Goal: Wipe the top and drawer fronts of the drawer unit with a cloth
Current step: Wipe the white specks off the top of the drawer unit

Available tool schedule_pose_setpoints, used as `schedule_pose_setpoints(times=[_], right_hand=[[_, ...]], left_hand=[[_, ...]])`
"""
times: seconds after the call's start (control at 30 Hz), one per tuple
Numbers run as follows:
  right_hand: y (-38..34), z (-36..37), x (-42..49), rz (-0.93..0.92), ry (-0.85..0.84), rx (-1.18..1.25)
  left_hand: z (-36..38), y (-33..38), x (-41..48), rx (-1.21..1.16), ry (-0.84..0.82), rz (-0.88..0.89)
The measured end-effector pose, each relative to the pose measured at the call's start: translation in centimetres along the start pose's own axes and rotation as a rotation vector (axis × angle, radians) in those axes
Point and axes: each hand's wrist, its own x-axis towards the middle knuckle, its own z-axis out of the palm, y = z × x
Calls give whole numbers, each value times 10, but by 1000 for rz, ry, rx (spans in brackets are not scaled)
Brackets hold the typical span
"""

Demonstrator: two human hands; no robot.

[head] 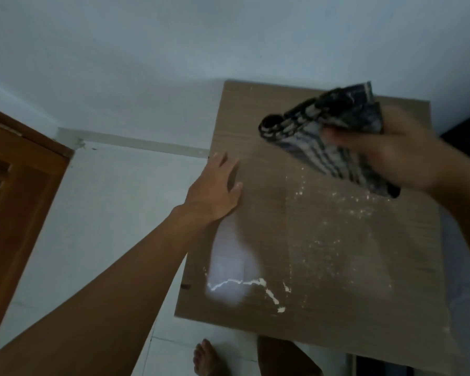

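From up here I judge the job barely begun. The top of the drawer unit (pixel 337 267) carries a scatter of white specks (pixel 334 213) across its right half. A thicker white streak (pixel 258 283) runs along near the front edge, beside a pale glare patch. None of that looks wiped. The drawer fronts are out of sight below the top, so I cannot say how they stand. I count them as left to do.

My right hand (pixel 396 150) is clamped around a bunched dark-and-white checked cloth (pixel 320 131) over the far right part of the top. Hand and cloth are motion-blurred. The cloth's lower end hangs close to the specks, but I cannot tell whether it touches the surface. My left hand (pixel 215 185) lies flat on the left edge of the top with its fingers straight and slightly spread. It holds nothing, and I take it to be steadying the unit.

The top is a wood-grain laminate board, smooth enough to throw a reflection. I expect the loose powder to lift easily and the streak to need more pressure. The unit stands against a plain pale wall (pixel 174 50) in dim light. A white tiled floor (pixel 106 213) and a pale skirting strip (pixel 136 142) lie to the left, with a brown wooden door (pixel 17 185) further left. My bare foot (pixel 206 356) shows on the tiles at the near edge.
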Motion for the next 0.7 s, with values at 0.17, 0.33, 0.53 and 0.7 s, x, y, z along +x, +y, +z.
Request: schedule_pose_setpoints(times=[0.17,0.33,0.53,0.7], right_hand=[[12,-53,67,-74,155,-406],[49,-43,134,-118,268,-826],[129,-8,169,-125,113,-925],[159,3,166,-194,195,-717]], left_hand=[[-4,16,39,114,-219,-111],[1,18,42,197,-185,-133],[3,17,45,136,-201,-171],[2,16,45,120,-208,-175]])
